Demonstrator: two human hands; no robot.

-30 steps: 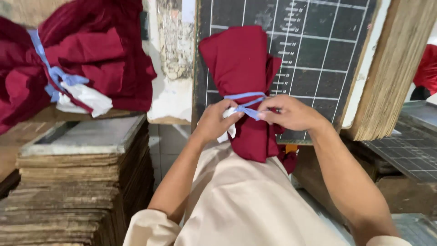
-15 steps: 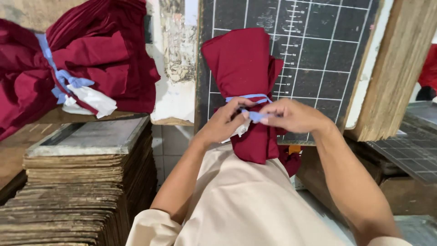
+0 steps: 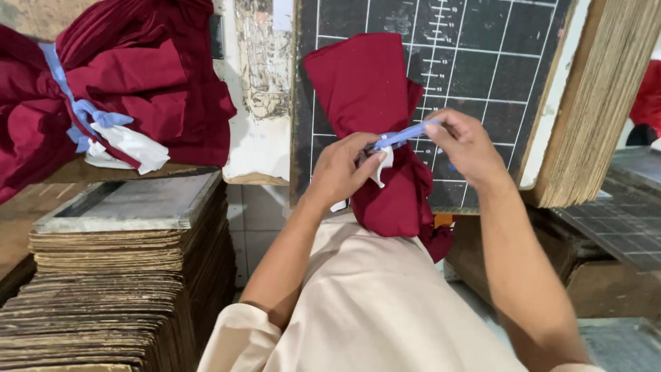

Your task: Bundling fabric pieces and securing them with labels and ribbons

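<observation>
We look down at a bundle of dark red cloth (image 3: 375, 131) propped against a gridded black board (image 3: 496, 62). Our left hand (image 3: 341, 169) presses on the bundle's middle, fingers pinching a light blue strip (image 3: 403, 136) and a white scrap. Our right hand (image 3: 465, 145) pinches the strip's other end, stretching it taut. A larger tied red bundle (image 3: 138, 76) rests above stacked brown boards (image 3: 117, 275).

Open room lies only between the forearms, above the cream cloth (image 3: 372, 303). Behind, the dark gridded cutting board (image 3: 482, 69) closes the way; the tall stack of brown card sheets (image 3: 599, 103) seems to block the right, the low stack of brown boards (image 3: 124, 275) the left
</observation>
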